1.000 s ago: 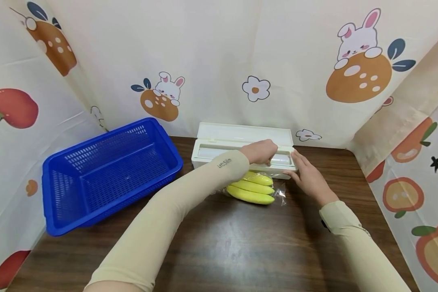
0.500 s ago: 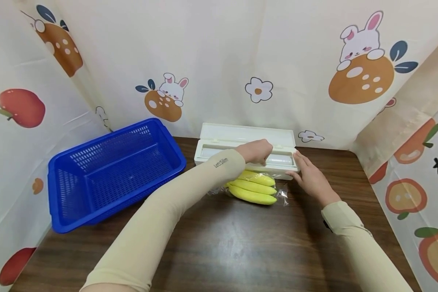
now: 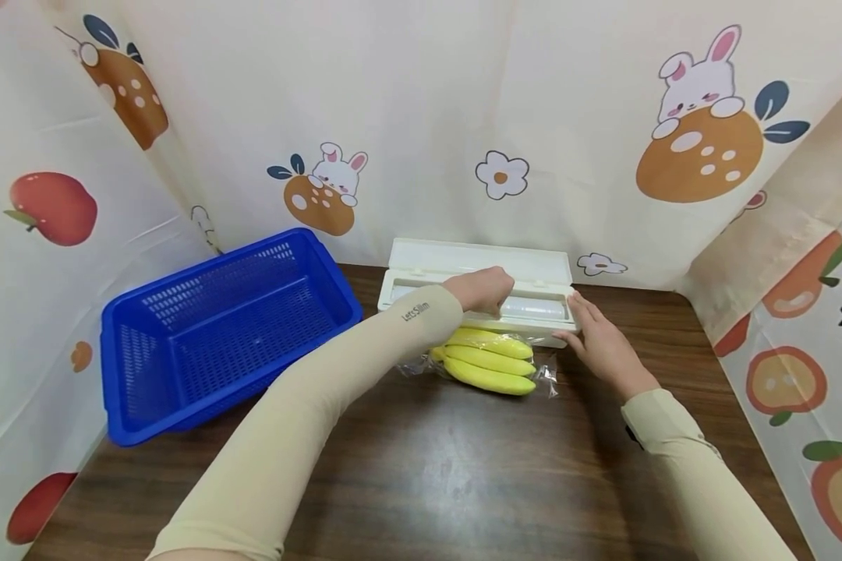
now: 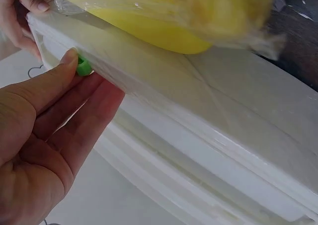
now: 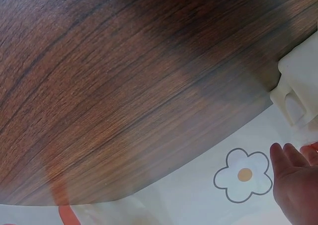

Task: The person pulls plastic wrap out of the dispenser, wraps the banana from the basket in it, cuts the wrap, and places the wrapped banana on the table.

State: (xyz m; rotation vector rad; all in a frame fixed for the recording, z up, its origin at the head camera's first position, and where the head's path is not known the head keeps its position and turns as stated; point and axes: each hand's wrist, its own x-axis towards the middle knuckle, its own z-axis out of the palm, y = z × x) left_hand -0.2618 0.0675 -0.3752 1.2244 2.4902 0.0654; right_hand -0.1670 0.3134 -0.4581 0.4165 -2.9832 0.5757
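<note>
A white cling film dispenser [image 3: 561, 333] lies along the back of the table, lid up, with a roll of film [image 3: 533, 308] inside. My left hand [image 3: 482, 290] is over its middle. In the left wrist view, thumb and fingers pinch a small green slide cutter [image 4: 84, 66] at the dispenser's edge. At the dispenser's right end, my right hand [image 3: 603, 343] grips the corner, thumb in front and fingers along the end. A bunch of yellow bananas [image 3: 489, 379] in clear film lies in front of the dispenser, partly behind the left sleeve.
To the left stands a blue perforated basket [image 3: 122, 405] with nothing in it. A printed curtain [image 3: 421, 101] hangs right behind the dispenser and on both sides of the brown wooden table [image 3: 456, 475]. Loose ends of clear film [image 3: 547, 379] stick out beside the bananas.
My left hand has slid left along the dispenser, uncovering more of the roll at its right. The right hand stays at the dispenser's end. The head view has shifted slightly.
</note>
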